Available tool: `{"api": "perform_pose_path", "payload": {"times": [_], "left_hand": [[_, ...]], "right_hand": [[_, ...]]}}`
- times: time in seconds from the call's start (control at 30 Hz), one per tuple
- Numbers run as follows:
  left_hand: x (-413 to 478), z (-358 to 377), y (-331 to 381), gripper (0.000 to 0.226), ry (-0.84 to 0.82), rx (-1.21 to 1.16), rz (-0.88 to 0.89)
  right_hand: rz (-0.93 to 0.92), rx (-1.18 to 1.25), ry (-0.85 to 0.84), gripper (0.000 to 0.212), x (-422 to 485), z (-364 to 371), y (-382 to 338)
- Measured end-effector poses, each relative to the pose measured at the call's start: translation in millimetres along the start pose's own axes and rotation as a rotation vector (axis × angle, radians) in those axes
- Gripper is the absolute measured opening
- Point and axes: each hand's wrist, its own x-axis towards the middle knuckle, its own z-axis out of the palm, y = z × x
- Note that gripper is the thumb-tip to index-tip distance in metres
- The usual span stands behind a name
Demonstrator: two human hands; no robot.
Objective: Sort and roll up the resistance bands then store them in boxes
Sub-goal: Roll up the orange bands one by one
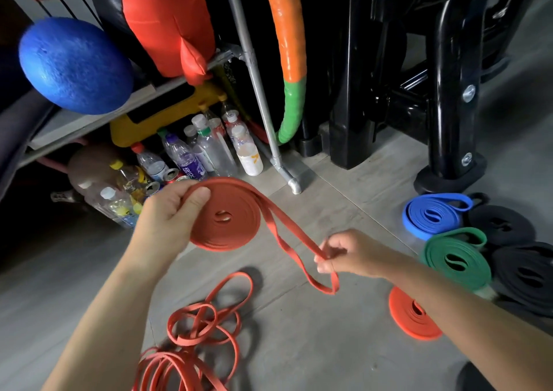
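1. Red coil [227, 217]: flat spiral held above the floor [314, 345], centre-left of view, gripped by the L hand [172, 208].
2. Free tail [287, 238]: doubled strand. It leaves the coil's upper-right rim and runs down-right to the R hand [350, 254]; the end loop hangs just below that hand. Long axis: upper-left to lower-right, i.e. hand to hand.
3. L hand: holds the coil at its left rim, thumb across the top face, other fingers hidden beneath. Nearer hand to the coil.
4. R hand: fingers curled narrow, pinching both strands together near the tail's end. Well apart from the coil.
5. Judgement: winding looks nearly done. Next move prob. needs the tail fed toward the coil w/ strands kept flat.
6. Loose red bands [197, 330]: tangled heap on the floor, between the forearms; not yet rolled.
7. Rolled, on the floor at right: blue roll [431, 215], green roll [454, 256], black rolls [502, 226], small red roll [410, 315] beneath the R forearm. No box in view.
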Motion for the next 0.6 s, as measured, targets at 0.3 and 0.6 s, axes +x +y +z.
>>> {"api": "perform_pose_path", "payload": {"times": [0.3, 0.6], "left_hand": [[9, -26, -18, 0.020, 0.146, -0.173, -0.093], [6, -32, -50, 0.017, 0.192, -0.087, -0.129]], "right_hand": [[0.098, 0.142, -0.053, 0.014, -1, 21, 40], [0.276, 0.138, 0.408, 0.018, 14, 6, 41]]}}
